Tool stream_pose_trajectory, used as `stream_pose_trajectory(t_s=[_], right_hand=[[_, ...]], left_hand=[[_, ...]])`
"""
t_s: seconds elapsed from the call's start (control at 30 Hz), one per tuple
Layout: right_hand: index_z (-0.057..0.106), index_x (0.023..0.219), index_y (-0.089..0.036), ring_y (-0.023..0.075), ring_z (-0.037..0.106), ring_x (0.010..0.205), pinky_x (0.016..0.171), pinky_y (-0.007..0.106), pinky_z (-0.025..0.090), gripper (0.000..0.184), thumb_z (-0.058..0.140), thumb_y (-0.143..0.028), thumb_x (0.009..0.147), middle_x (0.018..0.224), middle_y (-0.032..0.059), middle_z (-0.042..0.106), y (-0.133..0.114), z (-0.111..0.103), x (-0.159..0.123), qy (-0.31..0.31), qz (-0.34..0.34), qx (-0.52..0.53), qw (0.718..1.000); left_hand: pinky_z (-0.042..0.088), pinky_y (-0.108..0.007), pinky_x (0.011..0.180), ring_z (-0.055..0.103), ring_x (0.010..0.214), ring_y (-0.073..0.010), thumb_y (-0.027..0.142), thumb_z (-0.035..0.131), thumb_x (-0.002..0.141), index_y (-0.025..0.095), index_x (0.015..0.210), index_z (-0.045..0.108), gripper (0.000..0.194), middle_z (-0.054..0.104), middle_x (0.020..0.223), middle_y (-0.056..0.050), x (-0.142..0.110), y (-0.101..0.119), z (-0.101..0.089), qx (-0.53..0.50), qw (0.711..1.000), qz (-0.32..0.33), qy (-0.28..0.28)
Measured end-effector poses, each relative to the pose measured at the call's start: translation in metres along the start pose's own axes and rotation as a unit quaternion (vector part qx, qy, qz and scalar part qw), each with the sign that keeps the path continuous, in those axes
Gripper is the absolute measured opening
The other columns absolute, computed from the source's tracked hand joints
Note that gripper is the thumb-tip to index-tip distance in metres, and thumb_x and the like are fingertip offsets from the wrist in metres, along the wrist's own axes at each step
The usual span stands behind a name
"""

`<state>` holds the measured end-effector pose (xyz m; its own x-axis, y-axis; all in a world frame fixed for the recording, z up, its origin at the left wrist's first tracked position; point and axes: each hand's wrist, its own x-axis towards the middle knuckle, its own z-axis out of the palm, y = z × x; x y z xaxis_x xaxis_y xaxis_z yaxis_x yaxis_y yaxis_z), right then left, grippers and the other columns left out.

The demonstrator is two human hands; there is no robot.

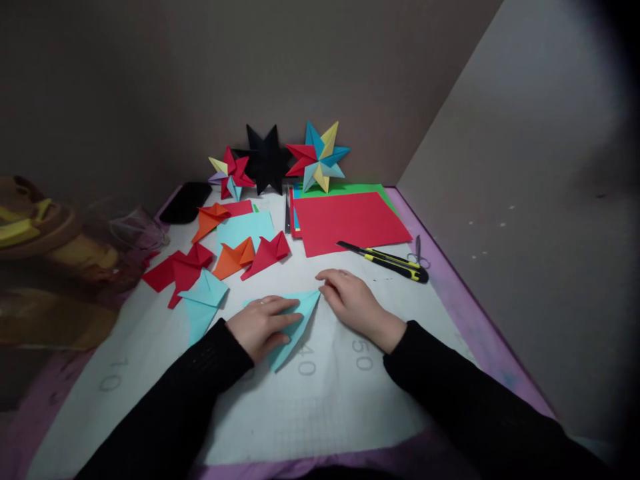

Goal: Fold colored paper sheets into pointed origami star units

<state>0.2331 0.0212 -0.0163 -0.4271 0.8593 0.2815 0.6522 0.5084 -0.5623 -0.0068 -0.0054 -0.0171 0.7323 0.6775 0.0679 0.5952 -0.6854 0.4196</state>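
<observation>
A light blue sheet of folded paper (306, 308) lies in front of me, with a pointed corner towards the right and another towards me. My left hand (265, 325) rests flat on it, fingers spread, covering its left part. At the right corner, my right hand (353, 300) has its fingers curled, with the thumb and fingertips at the paper's tip. Left of my left hand is another folded light blue piece (204, 297). Beyond it lie folded red pieces (193, 267) (270, 253) and orange pieces (236, 257) (211, 219).
Red sheets (355, 223) lie over green paper (350, 189) at the back. A yellow-black utility knife (395, 263) with its blade out and small scissors (418, 253) lie right. Paper stars (320, 160) (265, 160) (231, 173) lean against the wall. A phone (187, 203) is back left.
</observation>
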Motion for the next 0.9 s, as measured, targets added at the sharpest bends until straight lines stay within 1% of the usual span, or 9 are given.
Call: stream_pose_trajectory(t_s=[0.07, 0.13, 0.23, 0.33, 0.4, 0.53, 0.67, 0.77, 0.9], right_hand=[[0.054, 0.111, -0.019, 0.0182, 0.061, 0.08, 0.072, 0.031, 0.047, 0.024, 0.044, -0.023, 0.09, 0.088, 0.0056, 0.065, -0.008, -0.002, -0.007, -0.066, -0.003, 0.02, 0.998], [0.053, 0.116, -0.02, 0.0176, 0.062, 0.08, 0.072, 0.029, 0.046, 0.028, 0.047, -0.027, 0.09, 0.09, 0.0049, 0.067, -0.017, -0.004, -0.013, -0.141, -0.061, 0.032, 0.988], [0.056, 0.11, -0.019, 0.0182, 0.061, 0.079, 0.071, 0.028, 0.045, 0.028, 0.051, -0.035, 0.088, 0.082, 0.0037, 0.066, -0.026, -0.001, -0.016, -0.186, -0.106, 0.026, 0.977], [0.061, 0.095, -0.017, 0.0197, 0.06, 0.076, 0.069, 0.03, 0.045, 0.028, 0.054, -0.043, 0.085, 0.077, 0.0048, 0.065, -0.027, 0.002, -0.015, -0.155, -0.104, 0.028, 0.982], [0.061, 0.095, -0.017, 0.0212, 0.061, 0.082, 0.073, 0.032, 0.047, 0.032, 0.056, -0.045, 0.082, 0.084, 0.0067, 0.067, -0.024, 0.001, -0.013, -0.107, -0.076, 0.042, 0.991], [0.06, 0.107, -0.02, 0.0217, 0.06, 0.098, 0.085, 0.037, 0.047, 0.027, 0.056, -0.026, 0.081, 0.105, 0.006, 0.067, -0.016, -0.002, -0.012, -0.057, -0.021, 0.051, 0.997], [0.052, 0.124, -0.023, 0.0186, 0.059, 0.103, 0.088, 0.037, 0.048, 0.044, 0.042, -0.009, 0.083, 0.113, 0.0045, 0.064, -0.015, 0.004, -0.011, -0.095, -0.03, 0.04, 0.994], [0.044, 0.133, -0.024, 0.0202, 0.059, 0.101, 0.086, 0.039, 0.05, 0.05, 0.043, -0.011, 0.084, 0.112, 0.0067, 0.064, -0.016, 0.009, -0.011, -0.096, -0.02, 0.03, 0.995], [0.044, 0.133, -0.026, 0.0195, 0.057, 0.107, 0.092, 0.039, 0.048, 0.051, 0.048, -0.014, 0.083, 0.116, 0.0055, 0.063, -0.014, 0.007, -0.013, -0.102, -0.015, 0.093, 0.99]], left_hand=[[0.045, -0.044, 0.092, 0.051, 0.112, -0.0252, 0.022, 0.049, 0.084, 0.023, 0.119, 0.058, 0.036, 0.056, 0.128, -0.008, 0.003, 0.001, 0.0, 0.04, 0.998, -0.033, 0.042], [0.046, -0.043, 0.089, 0.053, 0.109, -0.0249, 0.018, 0.047, 0.084, 0.022, 0.117, 0.06, 0.035, 0.058, 0.124, -0.009, 0.004, 0.0, -0.003, 0.069, 0.992, -0.074, 0.077], [0.047, -0.041, 0.086, 0.057, 0.101, -0.0244, 0.019, 0.047, 0.084, 0.019, 0.113, 0.061, 0.032, 0.062, 0.115, -0.01, 0.003, -0.002, -0.008, 0.078, 0.987, -0.116, 0.078], [0.049, -0.035, 0.079, 0.062, 0.09, -0.0221, 0.026, 0.045, 0.086, 0.016, 0.113, 0.061, 0.033, 0.066, 0.103, -0.01, 0.001, 0.0, -0.013, 0.032, 0.988, -0.144, 0.05], [0.05, -0.031, 0.074, 0.064, 0.084, -0.0199, 0.03, 0.043, 0.088, 0.015, 0.112, 0.061, 0.034, 0.068, 0.097, -0.009, -0.001, 0.004, -0.018, -0.018, 0.988, -0.151, 0.03], [0.048, -0.026, 0.071, 0.065, 0.08, -0.0173, 0.032, 0.044, 0.087, 0.018, 0.102, 0.066, 0.03, 0.071, 0.091, -0.005, -0.002, 0.008, -0.022, -0.067, 0.988, -0.138, -0.001], [0.047, -0.026, 0.068, 0.063, 0.078, -0.017, 0.026, 0.049, 0.084, 0.019, 0.105, 0.065, 0.027, 0.066, 0.093, -0.006, 0.002, 0.006, -0.016, 0.003, 0.99, -0.143, -0.006], [0.046, -0.026, 0.066, 0.062, 0.077, -0.0178, 0.026, 0.054, 0.082, 0.022, 0.116, 0.06, 0.035, 0.063, 0.094, -0.006, 0.005, 0.004, -0.008, 0.083, 0.982, -0.162, -0.048], [0.047, -0.029, 0.067, 0.062, 0.08, -0.0201, 0.027, 0.051, 0.085, 0.022, 0.111, 0.062, 0.029, 0.063, 0.091, -0.006, 0.006, 0.009, -0.004, 0.137, 0.971, -0.178, -0.087]])
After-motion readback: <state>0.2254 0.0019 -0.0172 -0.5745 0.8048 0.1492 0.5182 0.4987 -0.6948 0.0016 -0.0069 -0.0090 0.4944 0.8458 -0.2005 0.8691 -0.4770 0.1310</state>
